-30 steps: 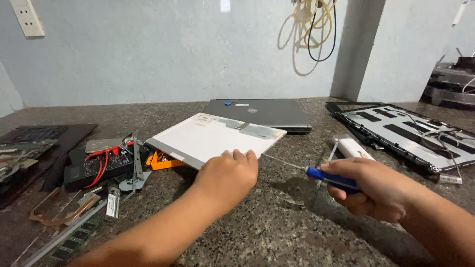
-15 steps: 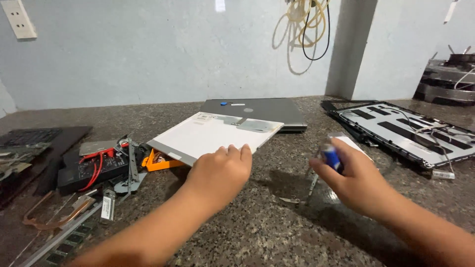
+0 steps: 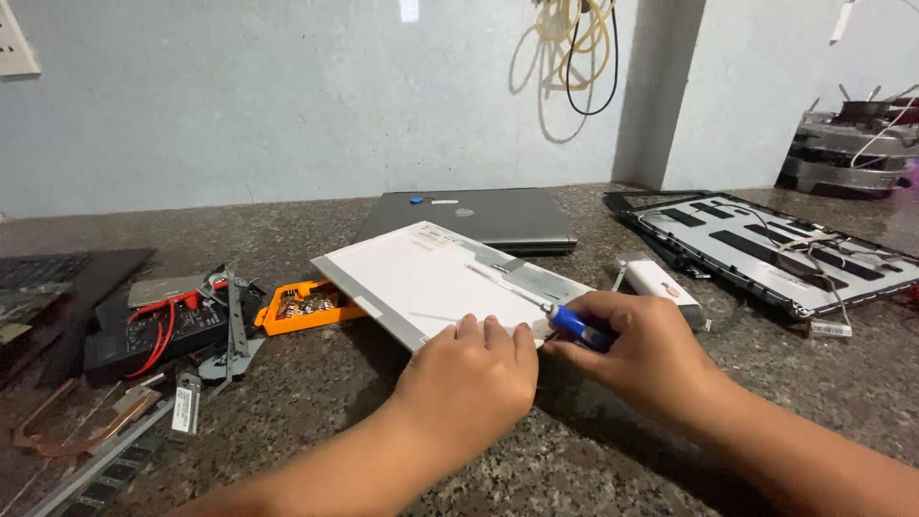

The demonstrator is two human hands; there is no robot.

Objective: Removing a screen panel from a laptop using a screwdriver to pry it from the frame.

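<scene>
Currently, head view: my left hand point(image 3: 469, 383) lies palm down on the near corner of the white screen panel point(image 3: 431, 278), fingers flat and together, gripping nothing, just pressing on it. My right hand point(image 3: 637, 349) is closed around the blue handle of a screwdriver point(image 3: 565, 319); its thin shaft runs up and left across the panel's face, tip roughly mid-panel. Both hands sit just beside each other at the panel's near edge.

Panel lies flat on the dark granite table point(image 3: 316, 421), turned at an angle, its left end resting over an orange parts tray point(image 3: 302, 304) holding small screws. Behind it, touching or nearly so, a closed grey laptop point(image 3: 479, 213). Just right of the panel, a small white box point(image 3: 661, 282). Further right, a laptop lid shell point(image 3: 766, 244) with cables inside. Left of the tray: a black battery with red wires point(image 3: 153, 325) and loose metal brackets point(image 3: 235, 330). Cables point(image 3: 570, 38) hang on the wall behind.
</scene>
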